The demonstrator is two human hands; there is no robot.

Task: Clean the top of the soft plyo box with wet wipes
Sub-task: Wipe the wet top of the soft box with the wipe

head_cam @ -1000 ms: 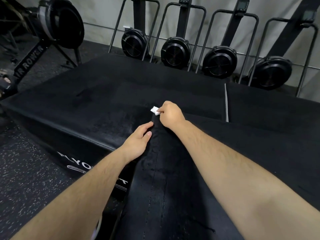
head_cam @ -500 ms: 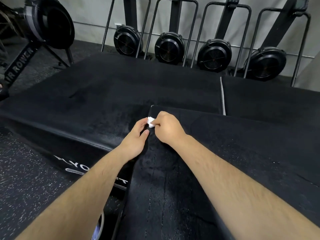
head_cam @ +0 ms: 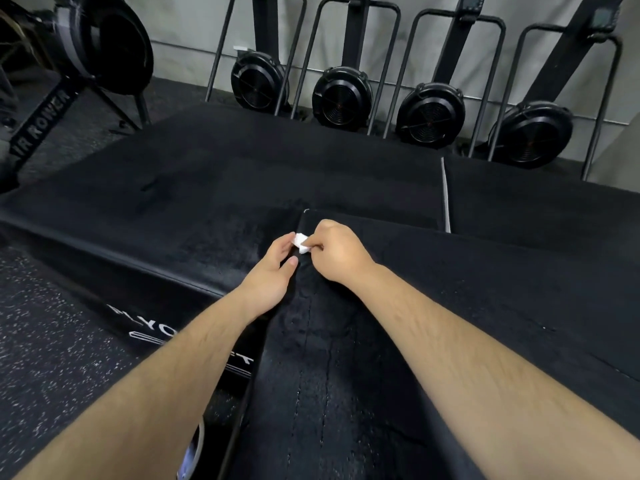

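A black soft plyo box [head_cam: 467, 306] fills the lower right, its top streaked with damp lines near me. Just above its far left corner, a small folded white wet wipe [head_cam: 300, 243] is pinched in my right hand [head_cam: 337, 252]. My left hand [head_cam: 273, 271] meets it from the left, fingertips touching the wipe and thumb below it. Most of the wipe is hidden between the two hands.
A lower, wider black plyo box [head_cam: 207, 202] with white lettering on its side lies to the left. Another black box [head_cam: 540, 199] sits at the back right. Several upright rowers [head_cam: 341, 95] line the wall. Speckled rubber floor [head_cam: 45, 341] lies at left.
My right hand drew the wipe back from the box corner toward me. My left hand rose from the box edge and came to touch the wipe.
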